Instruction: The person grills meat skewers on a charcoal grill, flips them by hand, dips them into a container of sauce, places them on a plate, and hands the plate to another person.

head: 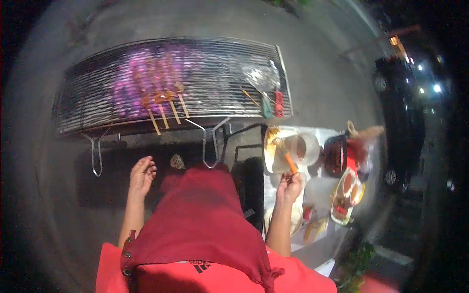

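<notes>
Several meat skewers (159, 91) lie side by side on a wire-topped charcoal grill (216, 84), over purple-glowing coals, their bare sticks pointing towards me. My right hand (289, 186) grips the orange handle of a basting brush (287, 155), whose head rests in a white tray (273, 161) smeared with orange-yellow sauce. Beside the brush stands a clear round tub (306, 148) of reddish-brown sauce. My left hand (143, 174) hangs below the grill's near edge, fingers loosely curled, with nothing seen in it.
Wire handles (210, 150) stick out from the grill towards me. Green-handled (266, 106) and red-handled (278, 104) utensils lie at its right end. The side table also bears a black basket (335, 154), a tray with small tubs (344, 197) and a round container (295, 219).
</notes>
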{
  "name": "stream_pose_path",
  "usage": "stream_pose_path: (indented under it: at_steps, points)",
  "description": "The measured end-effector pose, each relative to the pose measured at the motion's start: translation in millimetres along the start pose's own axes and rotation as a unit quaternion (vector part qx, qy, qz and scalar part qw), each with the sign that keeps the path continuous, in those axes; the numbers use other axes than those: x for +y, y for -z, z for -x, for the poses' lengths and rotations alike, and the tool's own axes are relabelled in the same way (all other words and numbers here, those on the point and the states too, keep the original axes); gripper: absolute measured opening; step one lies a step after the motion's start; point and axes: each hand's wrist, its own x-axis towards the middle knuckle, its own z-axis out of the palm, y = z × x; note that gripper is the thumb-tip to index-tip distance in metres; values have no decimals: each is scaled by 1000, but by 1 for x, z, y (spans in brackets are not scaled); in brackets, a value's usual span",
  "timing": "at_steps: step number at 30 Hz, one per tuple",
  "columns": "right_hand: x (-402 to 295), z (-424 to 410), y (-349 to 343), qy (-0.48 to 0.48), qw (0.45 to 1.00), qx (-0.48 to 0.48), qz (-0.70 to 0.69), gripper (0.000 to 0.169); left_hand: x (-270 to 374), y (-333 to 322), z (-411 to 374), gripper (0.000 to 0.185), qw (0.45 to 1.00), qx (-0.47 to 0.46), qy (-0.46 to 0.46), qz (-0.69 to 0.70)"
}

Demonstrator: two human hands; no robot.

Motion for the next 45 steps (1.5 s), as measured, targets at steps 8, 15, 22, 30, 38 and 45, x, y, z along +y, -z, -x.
stream_pose_path:
  at_steps: [8, 15, 22, 30, 38, 45]
  points:
    - [108, -108, 130, -163, 977, 136, -2, 23, 42, -85, -26, 24, 965, 59, -156, -201]
    - [97, -47, 97, -163, 966, 167, 106, 33, 40, -91, -37, 18, 962, 56, -168, -208]
    - [98, -102, 113, -193, 964, 168, 77, 15, 47, -85, -30, 14, 967, -10, -182, -178]
    - [101, -126, 158, -81, 996, 44, -2, 12, 50, -78, -42, 13, 960, -23, -189, -207]
    - [-53, 2, -24, 325, 872, 138, 338, 19, 42, -81, -42, 13, 957, -10, -196, -215]
    - [-3, -31, 24, 140, 977, 83, 135, 14, 41, -84, -41, 13, 960, 3, -194, -202]
